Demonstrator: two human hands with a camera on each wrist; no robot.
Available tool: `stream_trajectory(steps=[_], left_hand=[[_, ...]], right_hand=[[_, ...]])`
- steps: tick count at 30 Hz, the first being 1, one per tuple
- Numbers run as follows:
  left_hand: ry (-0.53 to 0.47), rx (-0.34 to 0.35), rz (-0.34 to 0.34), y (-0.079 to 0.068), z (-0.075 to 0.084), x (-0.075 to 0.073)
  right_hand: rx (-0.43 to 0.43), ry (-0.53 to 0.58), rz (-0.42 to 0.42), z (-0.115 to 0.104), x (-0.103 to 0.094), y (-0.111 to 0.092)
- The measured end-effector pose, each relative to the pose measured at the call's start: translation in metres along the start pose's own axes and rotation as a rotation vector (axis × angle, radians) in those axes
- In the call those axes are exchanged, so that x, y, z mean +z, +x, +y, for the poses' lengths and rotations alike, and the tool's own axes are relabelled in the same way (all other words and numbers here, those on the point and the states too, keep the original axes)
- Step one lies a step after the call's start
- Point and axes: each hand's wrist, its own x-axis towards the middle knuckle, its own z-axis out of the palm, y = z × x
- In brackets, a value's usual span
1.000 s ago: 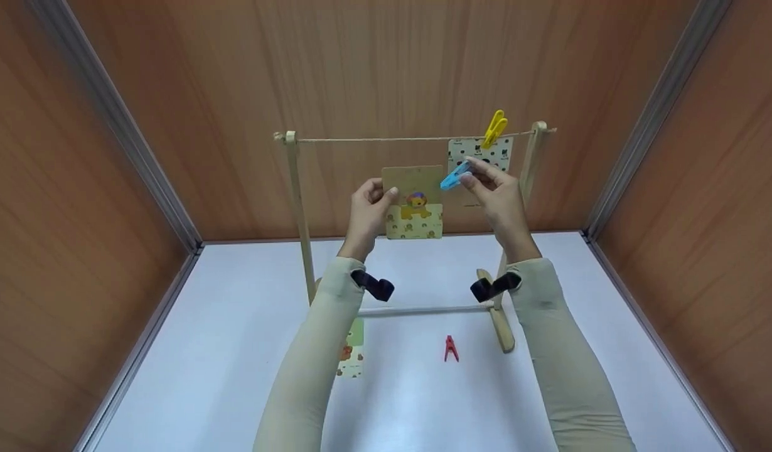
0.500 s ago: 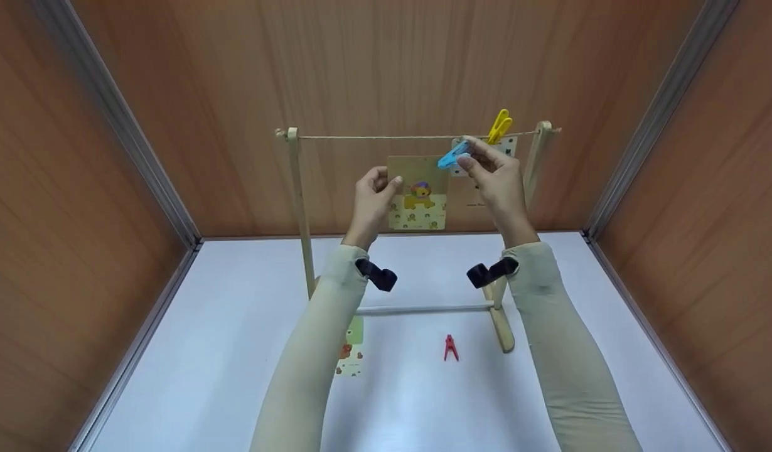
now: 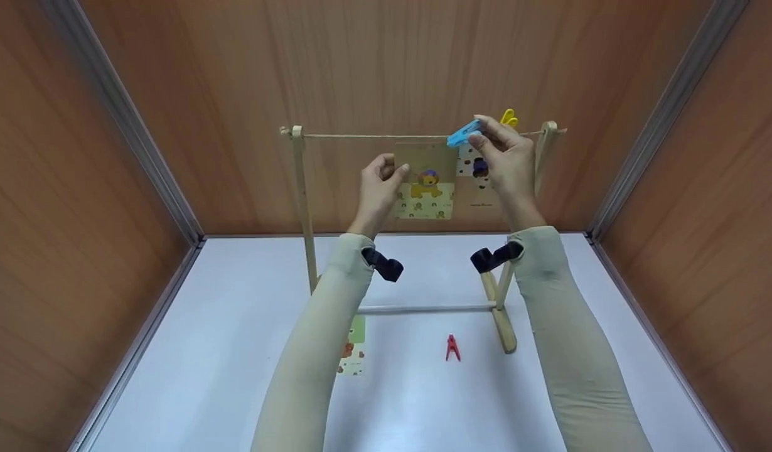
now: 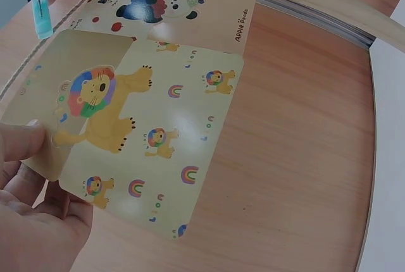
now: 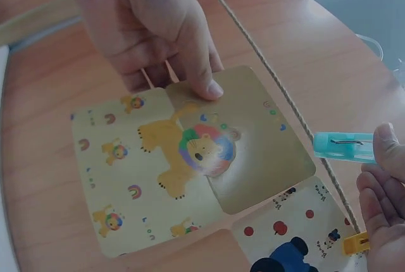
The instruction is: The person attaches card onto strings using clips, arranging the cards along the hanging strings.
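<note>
My left hand (image 3: 378,191) pinches the left edge of a square lion card (image 4: 158,133), thumb in front and fingers behind. The card's top edge lies just below the string (image 3: 373,136) of a wooden rack. A blue clothespin (image 3: 464,133) is pinched between the thumb and fingers of my right hand (image 3: 510,164). In the right wrist view that clothespin (image 5: 345,146) overlaps the string near the card's upper corner. Right of the lion card hangs a panda card (image 4: 171,6), held on the string by a yellow clothespin (image 5: 355,243) and partly hidden by my right hand.
A red clothespin (image 3: 452,348) lies on the white table (image 3: 417,389). Left of it lies another card (image 3: 354,348), partly covered by my left sleeve. The rack's wooden posts (image 3: 305,213) stand at both sides, joined low down by a rod (image 3: 427,309). Wood-grain panels (image 3: 361,63) enclose the table.
Both hands have risen, bringing the lion card and the blue clothespin up to the string. My right hand now covers more of the yellow clothespin.
</note>
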Motion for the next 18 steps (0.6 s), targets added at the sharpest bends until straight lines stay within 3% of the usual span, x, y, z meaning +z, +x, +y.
stream_trajectory(steps=[4,10,18], left_hand=[[0.011,0.0,-0.004,0.002,0.001,0.0022],[0.047,0.029,-0.013,0.0018,0.0041,0.0038],[0.056,0.043,-0.025,0.0025,0.0069,0.0037]], right_hand=[[-0.047,0.018,0.024,-0.0022,0.0004,0.0026],[-0.022,0.05,0.035,-0.0056,0.0021,0.0047],[-0.054,0.006,0.036,-0.0087,0.0073,0.0073]])
